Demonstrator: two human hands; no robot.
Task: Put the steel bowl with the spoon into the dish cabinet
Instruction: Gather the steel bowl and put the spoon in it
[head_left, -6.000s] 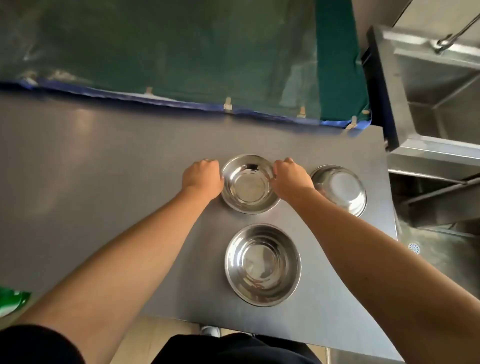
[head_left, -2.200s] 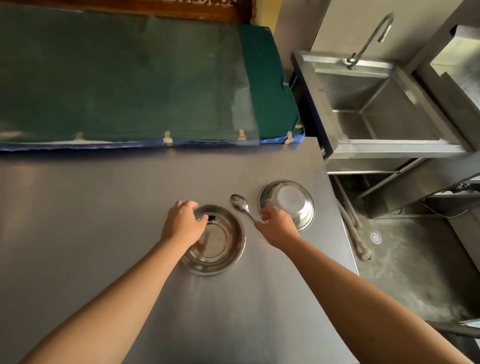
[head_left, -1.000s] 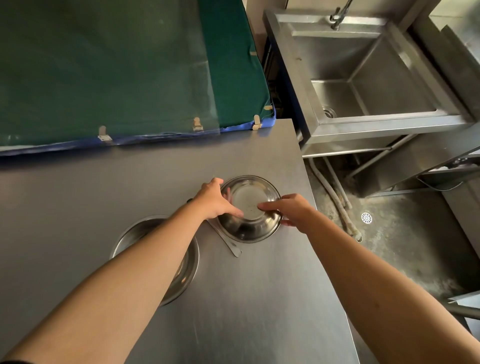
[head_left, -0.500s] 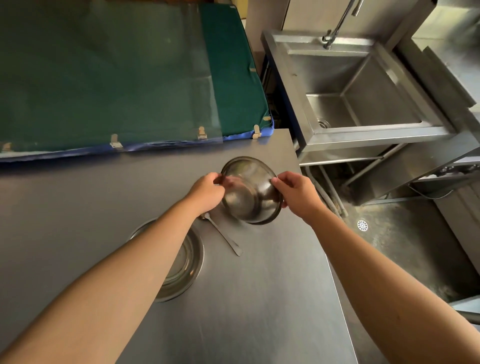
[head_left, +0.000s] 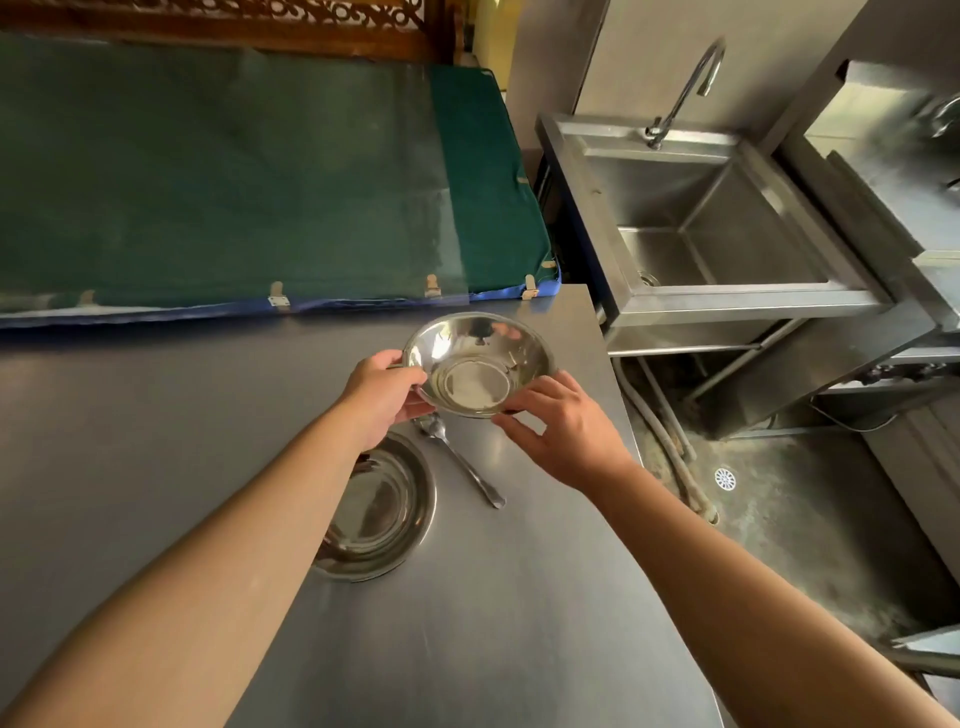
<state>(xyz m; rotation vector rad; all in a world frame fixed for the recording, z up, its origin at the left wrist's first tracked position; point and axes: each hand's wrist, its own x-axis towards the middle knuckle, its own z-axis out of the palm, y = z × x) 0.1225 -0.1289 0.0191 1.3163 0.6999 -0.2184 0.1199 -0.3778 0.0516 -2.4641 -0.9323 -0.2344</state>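
Holding steel bowl (head_left: 475, 371) above spoon (head_left: 464, 464), left grip (head_left: 382, 402) pinching rim, right grip (head_left: 563, 434) splayed, touching.

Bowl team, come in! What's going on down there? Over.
Left hand grips rim of steel bowl; right hand touches its near side with straight fingers. Bowl in the air, tilted, empty. Spoon lies on table beside second bowl.

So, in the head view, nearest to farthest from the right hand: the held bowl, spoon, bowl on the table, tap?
1. Held bowl, touching fingertips of the right hand.
2. Spoon, on the table, left.
3. Bowl on the table, farther left.
4. Tap, far behind, over the sink.
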